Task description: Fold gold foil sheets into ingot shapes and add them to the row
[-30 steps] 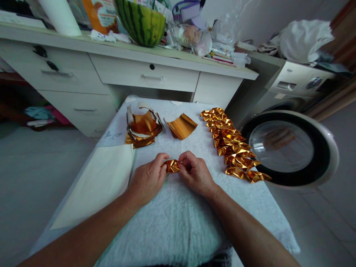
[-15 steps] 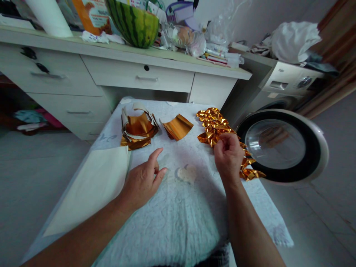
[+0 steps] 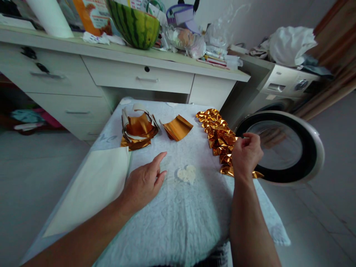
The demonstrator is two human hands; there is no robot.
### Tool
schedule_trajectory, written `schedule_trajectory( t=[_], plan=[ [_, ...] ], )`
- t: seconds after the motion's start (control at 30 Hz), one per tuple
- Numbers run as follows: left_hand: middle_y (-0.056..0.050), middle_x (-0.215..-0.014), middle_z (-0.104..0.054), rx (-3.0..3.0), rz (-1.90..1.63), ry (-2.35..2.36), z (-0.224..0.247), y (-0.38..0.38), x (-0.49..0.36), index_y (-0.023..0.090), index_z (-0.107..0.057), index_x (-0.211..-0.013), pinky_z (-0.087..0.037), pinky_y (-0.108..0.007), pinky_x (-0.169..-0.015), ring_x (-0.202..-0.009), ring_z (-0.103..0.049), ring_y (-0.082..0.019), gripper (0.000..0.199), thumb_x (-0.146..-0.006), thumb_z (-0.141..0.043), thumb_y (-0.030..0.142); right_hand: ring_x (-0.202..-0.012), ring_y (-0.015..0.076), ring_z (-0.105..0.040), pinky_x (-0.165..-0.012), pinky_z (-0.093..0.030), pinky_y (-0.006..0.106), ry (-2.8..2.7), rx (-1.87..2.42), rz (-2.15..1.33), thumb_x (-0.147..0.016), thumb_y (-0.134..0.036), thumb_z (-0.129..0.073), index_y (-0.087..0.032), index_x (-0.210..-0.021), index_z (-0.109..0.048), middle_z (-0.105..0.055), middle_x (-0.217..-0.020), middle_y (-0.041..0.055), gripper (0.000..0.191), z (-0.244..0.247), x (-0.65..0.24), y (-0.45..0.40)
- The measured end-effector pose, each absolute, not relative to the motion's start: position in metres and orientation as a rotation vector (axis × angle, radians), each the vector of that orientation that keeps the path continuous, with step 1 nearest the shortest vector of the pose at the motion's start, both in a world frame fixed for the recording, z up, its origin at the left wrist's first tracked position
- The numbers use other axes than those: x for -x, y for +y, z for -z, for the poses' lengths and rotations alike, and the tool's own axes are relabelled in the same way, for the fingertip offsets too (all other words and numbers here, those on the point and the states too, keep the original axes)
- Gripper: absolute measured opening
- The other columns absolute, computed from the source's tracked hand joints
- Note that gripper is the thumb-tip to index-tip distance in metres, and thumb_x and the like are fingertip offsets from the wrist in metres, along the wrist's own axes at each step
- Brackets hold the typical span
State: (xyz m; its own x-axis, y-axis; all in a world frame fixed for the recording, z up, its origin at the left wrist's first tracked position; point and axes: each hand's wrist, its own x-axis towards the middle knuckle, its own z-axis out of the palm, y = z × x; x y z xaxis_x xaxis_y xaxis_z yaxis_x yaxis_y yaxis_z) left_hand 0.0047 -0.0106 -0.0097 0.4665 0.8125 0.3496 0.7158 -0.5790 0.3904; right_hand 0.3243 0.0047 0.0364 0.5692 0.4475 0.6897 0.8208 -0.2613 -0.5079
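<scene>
My left hand point(image 3: 144, 182) rests on the cloth-covered table point(image 3: 167, 222), holding nothing, index finger and thumb stretched apart. My right hand point(image 3: 247, 155) hovers over the right side of rows of shiny folded gold paper pieces point(image 3: 219, 135), its fingers pinched together. Whatever lies between those fingertips is hidden. Beyond my left hand lies a small curved stack of gold paper sheets point(image 3: 178, 128). Left of that stands a bundle of gold paper point(image 3: 139, 126) ringed by a torn pale wrapper. A large white sheet point(image 3: 91, 189) lies beside my left forearm.
A washing machine's round door point(image 3: 280, 146) hangs open close to the table's right edge. Behind the table runs a white drawer counter point(image 3: 167, 78) bearing a cut watermelon point(image 3: 135, 26), plastic bags and a paper roll point(image 3: 50, 16).
My right hand has moved right across the rows. The folded gold piece that jutted left beside its fingers no longer juts there. My left hand is nearly still.
</scene>
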Motion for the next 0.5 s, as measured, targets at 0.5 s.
schedule_trajectory(
  t=[0.5],
  plan=[
    [-0.010, -0.099, -0.065, -2.688, -0.679, 1.484, -0.021, -0.008, -0.001, 0.018, -0.059, -0.115, -0.048, -0.042, -0.082, -0.092, -0.059, -0.027, 0.027, -0.090, -0.051, 0.024, -0.068, 0.0171, -0.057, -0.071, -0.041, 0.030, -1.819, 1.524, 0.073, -0.081, -0.014, -0.050, -0.019, -0.091, -0.061, -0.063, -0.074, 0.0025, 0.016, -0.007, -0.228, 0.002]
  ],
)
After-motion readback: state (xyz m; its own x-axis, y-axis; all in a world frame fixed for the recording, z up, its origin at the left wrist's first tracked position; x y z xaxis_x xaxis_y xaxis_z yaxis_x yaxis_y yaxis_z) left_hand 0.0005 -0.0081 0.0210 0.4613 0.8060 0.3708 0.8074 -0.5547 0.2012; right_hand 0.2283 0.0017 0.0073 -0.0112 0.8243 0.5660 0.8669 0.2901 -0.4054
